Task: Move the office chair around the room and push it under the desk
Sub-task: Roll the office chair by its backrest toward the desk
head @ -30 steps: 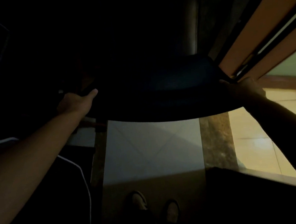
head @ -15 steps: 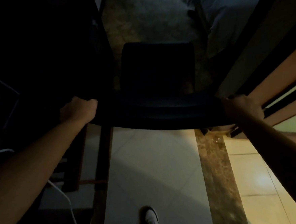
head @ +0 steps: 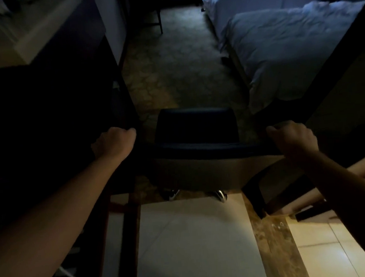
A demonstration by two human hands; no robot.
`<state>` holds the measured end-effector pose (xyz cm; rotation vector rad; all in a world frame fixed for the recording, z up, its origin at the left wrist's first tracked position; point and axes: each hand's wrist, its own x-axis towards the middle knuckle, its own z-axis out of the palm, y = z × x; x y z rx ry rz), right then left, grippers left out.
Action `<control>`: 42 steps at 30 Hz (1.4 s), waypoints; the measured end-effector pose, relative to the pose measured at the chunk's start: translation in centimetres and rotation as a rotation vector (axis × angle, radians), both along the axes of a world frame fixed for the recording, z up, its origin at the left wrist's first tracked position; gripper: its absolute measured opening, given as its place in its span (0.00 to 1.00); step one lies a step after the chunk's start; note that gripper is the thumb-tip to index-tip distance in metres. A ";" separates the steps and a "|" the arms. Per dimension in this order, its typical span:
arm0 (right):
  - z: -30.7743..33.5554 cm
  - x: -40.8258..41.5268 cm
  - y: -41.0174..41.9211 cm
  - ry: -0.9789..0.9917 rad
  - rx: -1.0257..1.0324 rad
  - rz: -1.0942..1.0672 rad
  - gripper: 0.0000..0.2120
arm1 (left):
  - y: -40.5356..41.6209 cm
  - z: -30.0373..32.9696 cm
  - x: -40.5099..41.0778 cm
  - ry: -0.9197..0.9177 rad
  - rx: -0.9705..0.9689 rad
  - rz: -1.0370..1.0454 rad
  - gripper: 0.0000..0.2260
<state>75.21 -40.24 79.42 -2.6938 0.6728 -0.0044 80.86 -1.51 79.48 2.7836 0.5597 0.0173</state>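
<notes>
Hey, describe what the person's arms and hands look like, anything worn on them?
Both forearms are bare to the frame edge, with no sleeve in view. The left hand and right hand show no gloves, watch or rings, though the dim light could hide small items.

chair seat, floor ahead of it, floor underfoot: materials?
Chair seat: dark matte upholstery, fabric or faux leather; too dim to tell.
Floor ahead: probably patterned carpet, mottled and without shine.
Floor underfoot: pale glossy tile, with visible joint lines and light reflection, edged by a brown stone-look strip.
</notes>
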 end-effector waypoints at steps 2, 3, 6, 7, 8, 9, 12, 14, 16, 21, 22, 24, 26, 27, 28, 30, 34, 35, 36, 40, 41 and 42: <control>0.4 3.6 1.1 -0.048 -0.143 0.180 0.20 | -2.0 0.6 3.3 -0.007 0.226 -0.158 0.22; 0.6 5.2 1.9 -0.095 -0.237 0.270 0.22 | -3.3 1.0 4.7 -0.042 0.298 -0.257 0.21; 1.6 10.0 3.5 -0.272 -0.330 0.330 0.23 | -6.6 2.4 9.5 -0.095 0.314 -0.377 0.20; 1.9 11.7 3.3 -0.271 -0.331 0.309 0.23 | -7.2 2.7 11.2 -0.093 0.315 -0.384 0.19; 2.0 13.5 2.6 -0.241 -0.335 0.304 0.23 | -7.7 2.8 13.0 -0.086 0.362 -0.426 0.18; 1.8 14.8 1.8 -0.208 -0.341 0.315 0.25 | -7.7 2.8 14.0 -0.075 0.432 -0.491 0.16; 1.3 17.3 0.4 -0.127 -0.340 0.389 0.33 | -7.6 2.9 14.8 -0.025 0.597 -0.610 0.11; 1.1 19.4 0.3 -0.051 -0.298 0.466 0.29 | -7.6 2.8 16.2 0.023 0.610 -0.620 0.11; 1.5 22.6 -0.1 0.027 -0.242 0.506 0.26 | -8.0 3.2 18.7 0.088 0.603 -0.633 0.13; 1.8 28.3 -2.1 0.132 -0.208 0.583 0.30 | -9.4 2.2 24.0 0.096 0.747 -0.779 0.16; 1.8 29.1 -2.5 0.162 -0.208 0.589 0.30 | -9.7 2.1 24.8 0.096 0.756 -0.786 0.16; 1.9 31.5 -2.9 0.198 -0.191 0.552 0.28 | -10.2 1.9 26.8 0.093 0.760 -0.775 0.15; 2.0 33.7 -3.0 0.256 -0.142 0.570 0.29 | -10.3 1.5 28.7 0.067 0.763 -0.771 0.14; 1.9 34.3 -3.0 0.283 -0.106 0.595 0.30 | -10.4 1.3 29.3 0.062 0.754 -0.772 0.14; 1.6 35.2 -3.1 0.297 -0.087 0.616 0.30 | -10.6 1.0 30.5 0.056 0.747 -0.779 0.14; 1.5 36.9 -3.4 0.265 -0.059 0.575 0.27 | -10.7 0.8 32.7 0.045 0.717 -0.781 0.14; 1.3 41.5 -3.4 0.198 -0.093 0.543 0.26 | -10.6 0.4 38.3 0.059 0.510 -0.693 0.13; 1.2 42.5 -3.5 0.196 -0.099 0.545 0.25 | -10.6 0.4 39.9 0.085 0.346 -0.605 0.15; 1.1 43.7 -3.6 0.193 -0.109 0.534 0.24 | -10.9 0.4 41.8 0.133 0.175 -0.516 0.18; 0.6 47.4 -4.2 0.139 -0.103 0.416 0.23 | -11.7 -0.4 46.0 0.031 -0.023 -0.512 0.15; 0.7 48.5 -4.2 0.150 -0.103 0.412 0.22 | -11.7 -0.5 46.6 -0.051 -0.054 -0.507 0.15; 0.7 49.9 -4.3 0.165 -0.092 0.405 0.21 | -11.6 -0.4 47.7 -0.074 -0.081 -0.516 0.14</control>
